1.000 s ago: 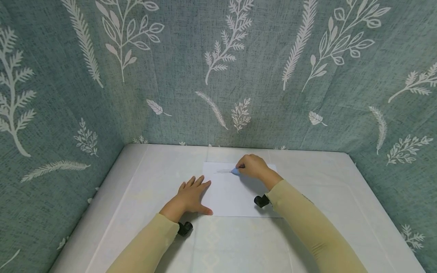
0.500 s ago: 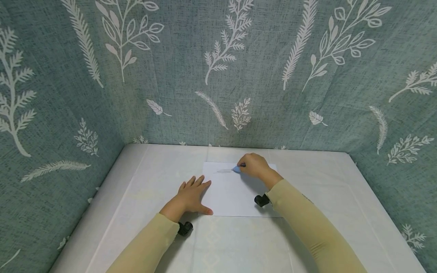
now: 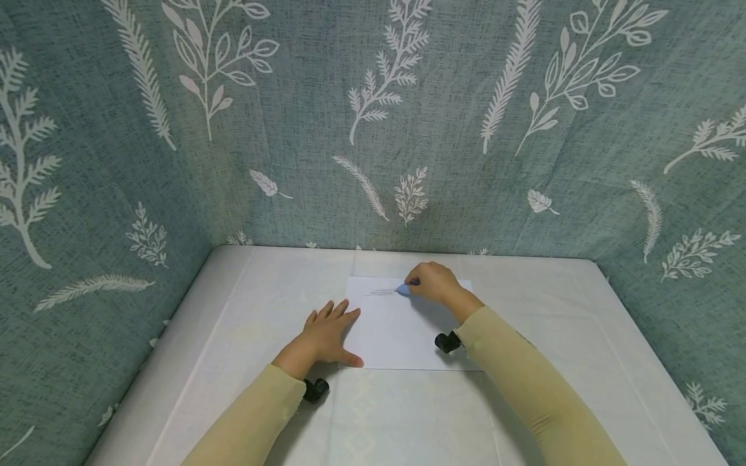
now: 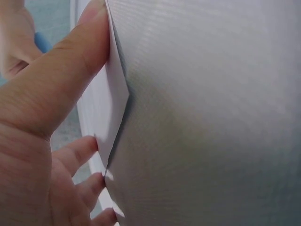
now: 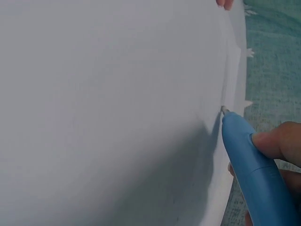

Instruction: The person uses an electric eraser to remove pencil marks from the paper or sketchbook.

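Note:
A white sheet of paper (image 3: pixel 384 333) lies on the table, with a few thin dark lines near its far edge. My right hand (image 3: pixel 434 283) pinches a thick, blue, pen-shaped tool (image 5: pixel 254 169) with a small grey tip. That tip is right at the sheet's surface, by the right end of the lines. The tool's rear part is hidden by the hand in the head view. My left hand (image 3: pixel 326 336) rests with spread fingers along the sheet's left side. Its thumb (image 4: pixel 70 66) lies at the near left corner, and the fingertips reach the left edge.
A white cloth covers the table (image 3: pixel 262 285). Green fabric with white leaf prints (image 3: pixel 315 97) hangs behind and on both sides. Small black wrist cameras (image 3: pixel 447 342) stick out from the sleeves.
My right hand and the blue tool have shifted slightly up and to the right since a second ago, with barely any movement in the last half second. My left hand has stayed still.

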{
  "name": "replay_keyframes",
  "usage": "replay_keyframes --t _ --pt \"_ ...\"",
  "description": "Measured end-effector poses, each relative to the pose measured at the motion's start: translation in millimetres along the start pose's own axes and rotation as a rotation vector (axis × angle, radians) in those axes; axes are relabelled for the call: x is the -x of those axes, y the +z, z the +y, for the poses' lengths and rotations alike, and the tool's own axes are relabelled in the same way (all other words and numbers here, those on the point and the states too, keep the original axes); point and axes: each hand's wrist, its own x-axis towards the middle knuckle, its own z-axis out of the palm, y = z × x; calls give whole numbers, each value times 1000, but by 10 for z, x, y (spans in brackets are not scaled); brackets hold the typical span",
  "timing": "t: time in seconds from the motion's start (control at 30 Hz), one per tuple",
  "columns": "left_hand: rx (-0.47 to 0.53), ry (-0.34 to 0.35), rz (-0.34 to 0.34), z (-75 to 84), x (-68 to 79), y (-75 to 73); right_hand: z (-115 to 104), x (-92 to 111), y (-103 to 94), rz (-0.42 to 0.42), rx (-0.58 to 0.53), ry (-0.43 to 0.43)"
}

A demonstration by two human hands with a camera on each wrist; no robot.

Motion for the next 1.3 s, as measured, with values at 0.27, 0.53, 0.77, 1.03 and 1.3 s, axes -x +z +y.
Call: replay_keyframes --t 0.27,0.53,0.77,1.03,1.3 --pt "-4 -1 9 5 10 -11 -28 -2 -16 -42 13 -30" --pt "1 -2 7 16 10 -6 -15 -2 4 3 22 3" --pt "-2 -2 5 5 -3 6 -26 -6 9 2 14 4" --pt "-8 -1 6 -11 -13 18 -61 6 -1 -52 33 -35" --pt "3 0 8 -10 -6 11 -60 -11 1 -3 39 -13"
